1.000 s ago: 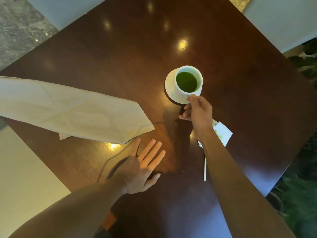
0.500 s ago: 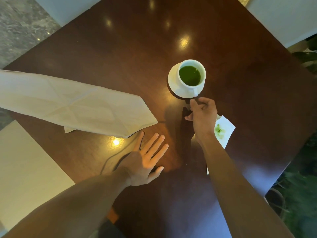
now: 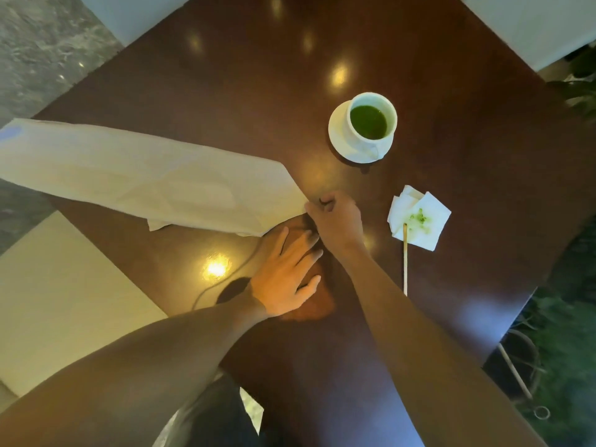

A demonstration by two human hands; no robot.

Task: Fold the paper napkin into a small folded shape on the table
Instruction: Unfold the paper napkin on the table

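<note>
right hand pinches the creased paper napkin corner; left hand flat on glossy table.

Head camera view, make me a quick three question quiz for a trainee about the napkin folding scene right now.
1. True or false: the right hand is holding the white cup.
2. Multiple choice: the left hand is A) lying flat with fingers spread on the table, B) lifting the saucer, C) gripping the wooden stick.
3. Fill in: the small stained tissue carries marks of what colour?

Key: 1. False, it is at the near corner of the large paper napkin, fingers curled. 2. A. 3. Green.
</note>
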